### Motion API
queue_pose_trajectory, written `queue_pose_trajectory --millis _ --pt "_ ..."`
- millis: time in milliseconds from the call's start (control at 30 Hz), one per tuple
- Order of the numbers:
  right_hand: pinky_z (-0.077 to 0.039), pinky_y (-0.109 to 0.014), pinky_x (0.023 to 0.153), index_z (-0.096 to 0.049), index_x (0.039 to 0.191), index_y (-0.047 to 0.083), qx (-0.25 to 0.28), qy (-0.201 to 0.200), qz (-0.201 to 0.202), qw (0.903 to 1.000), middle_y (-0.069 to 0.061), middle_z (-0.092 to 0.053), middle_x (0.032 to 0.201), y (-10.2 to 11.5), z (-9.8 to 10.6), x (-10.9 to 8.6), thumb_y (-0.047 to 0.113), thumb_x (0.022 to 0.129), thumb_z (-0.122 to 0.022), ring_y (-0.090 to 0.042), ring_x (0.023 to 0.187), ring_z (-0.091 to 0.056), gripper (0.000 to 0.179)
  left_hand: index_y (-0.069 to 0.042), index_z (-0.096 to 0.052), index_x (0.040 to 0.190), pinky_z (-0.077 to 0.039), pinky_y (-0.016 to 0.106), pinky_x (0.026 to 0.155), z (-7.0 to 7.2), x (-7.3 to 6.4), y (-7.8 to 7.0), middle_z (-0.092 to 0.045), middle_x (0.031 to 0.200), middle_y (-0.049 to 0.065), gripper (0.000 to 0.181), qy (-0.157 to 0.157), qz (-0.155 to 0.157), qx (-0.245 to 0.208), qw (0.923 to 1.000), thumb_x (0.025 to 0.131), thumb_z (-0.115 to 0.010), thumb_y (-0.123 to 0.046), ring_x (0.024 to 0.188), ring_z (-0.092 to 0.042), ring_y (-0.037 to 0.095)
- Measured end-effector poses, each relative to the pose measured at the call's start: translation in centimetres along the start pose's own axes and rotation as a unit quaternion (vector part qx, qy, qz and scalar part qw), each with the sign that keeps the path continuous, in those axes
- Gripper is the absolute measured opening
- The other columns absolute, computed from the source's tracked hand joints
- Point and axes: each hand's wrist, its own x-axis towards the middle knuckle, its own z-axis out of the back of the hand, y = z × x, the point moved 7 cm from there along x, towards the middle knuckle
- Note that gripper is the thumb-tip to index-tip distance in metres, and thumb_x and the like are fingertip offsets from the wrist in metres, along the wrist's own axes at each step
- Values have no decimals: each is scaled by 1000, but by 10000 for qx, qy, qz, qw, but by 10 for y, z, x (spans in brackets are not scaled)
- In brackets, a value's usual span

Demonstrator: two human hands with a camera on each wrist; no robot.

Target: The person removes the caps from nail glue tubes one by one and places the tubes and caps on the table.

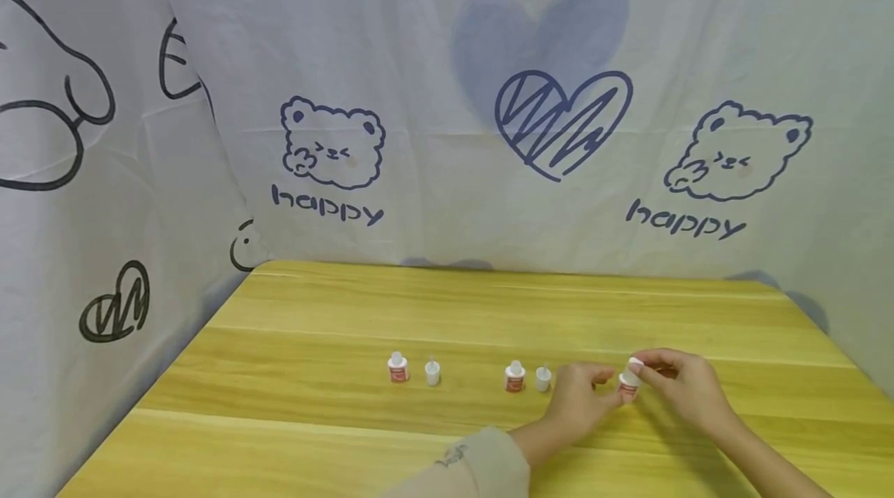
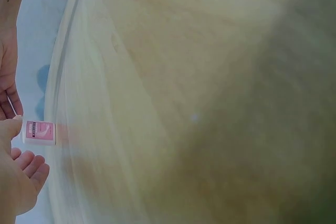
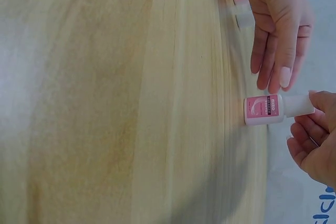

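A small white bottle with a pink label (image 3: 264, 109) stands on the right part of the table. Its white cap (image 3: 298, 105) is pinched between the thumb and fingers of my right hand (image 1: 687, 391). My left hand (image 1: 578, 399) is beside the bottle's left side, fingers fairly straight; in the right wrist view its fingertips (image 3: 284, 77) come close to the bottle without curling round it. The left wrist view has the bottle (image 2: 40, 132) near the left thumb; whether they touch, I cannot tell.
Two similar bottles stand open to the left, one in the middle (image 1: 514, 378) and one farther left (image 1: 398, 368). Beside each is an upturned white cap, one by my left hand (image 1: 542, 379), the other cap (image 1: 432, 372) farther left. A printed curtain (image 1: 447, 226) hangs behind the wooden table (image 1: 314, 451).
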Motion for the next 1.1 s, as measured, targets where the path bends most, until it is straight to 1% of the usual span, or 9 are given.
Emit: queue_pose_trajectory --millis 133,267,367,533,633,867,1100 --pt "-49 -16 58 -70 92 -2 -40 -73 76 9999 -17 -71 87 0 0 0 10 83 -69 10 67 -54 15 -8 -73 96 -51 12 73 -3 1 1 -72 98 6 22 -45 -44 -19 10000 76 -77 -16 84 -66 4" --pt "-48 -15 59 -70 92 -1 -82 -92 66 9999 -17 -71 88 -1 1 1 10 83 -69 11 67 -54 14 -8 -73 92 -49 10 72 -8 4 3 -73 95 5 18 -65 -54 -228 9997 75 -77 -13 77 -63 0" --pt "-48 -15 59 -70 93 -1 -97 -57 32 9999 -17 -71 89 -2 1 1 10 83 -69 11 67 -54 15 -9 -74 92 -49 10 72 -11 6 6 -73 93 3 18 -111 15 -334 9994 75 -77 -14 81 -64 0" --pt "-48 -15 58 -70 94 -2 -79 -19 13 10000 -18 -71 89 -1 0 1 10 83 -69 11 66 -54 16 -7 -73 93 -50 10 74 -14 8 10 -73 93 3 21 -128 143 -487 9986 74 -78 -13 86 -67 4" --pt "-48 -15 58 -70 95 -3 -59 17 -17 10000 -18 -71 90 -1 -1 1 11 84 -68 10 66 -54 17 -5 -72 94 -50 10 73 -15 9 11 -73 92 4 22 -129 186 -548 9982 74 -78 -11 85 -68 5" --pt "-48 -15 58 -70 94 -2 -5 -34 -23 10000 -17 -71 89 -1 -1 0 12 84 -68 10 66 -55 17 -3 -72 93 -50 9 71 -18 9 9 -74 87 5 19 50 297 -963 9949 75 -75 -3 80 -67 1" --pt "-49 -16 59 -70 94 -1 -49 -93 46 9999 -17 -71 88 1 0 -2 13 85 -68 11 67 -55 17 -1 -72 91 -49 8 67 -19 9 8 -74 84 6 15 -37 279 -989 9947 75 -73 0 77 -67 2"
